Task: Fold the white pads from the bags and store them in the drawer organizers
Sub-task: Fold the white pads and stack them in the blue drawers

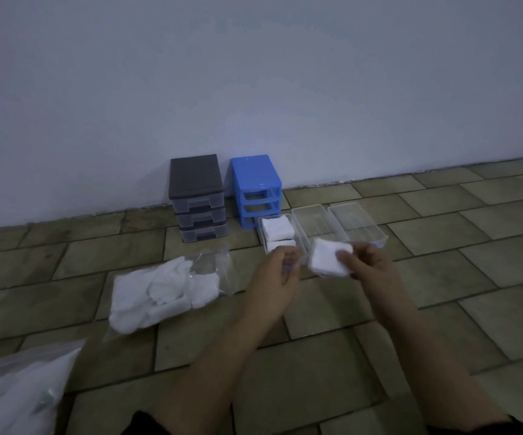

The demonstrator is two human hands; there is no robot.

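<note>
The right hand pinches a folded pad just above the clear drawers. The left hand, beside it, curls loosely and holds nothing. A bag of pads lies to its left.

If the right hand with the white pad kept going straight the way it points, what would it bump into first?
Probably the middle clear drawer. The right hand pinches the folded pad and points forward and a little left, toward that empty drawer's near end. Depth is hard to judge from one view, so it might pass just above the rim.
</note>
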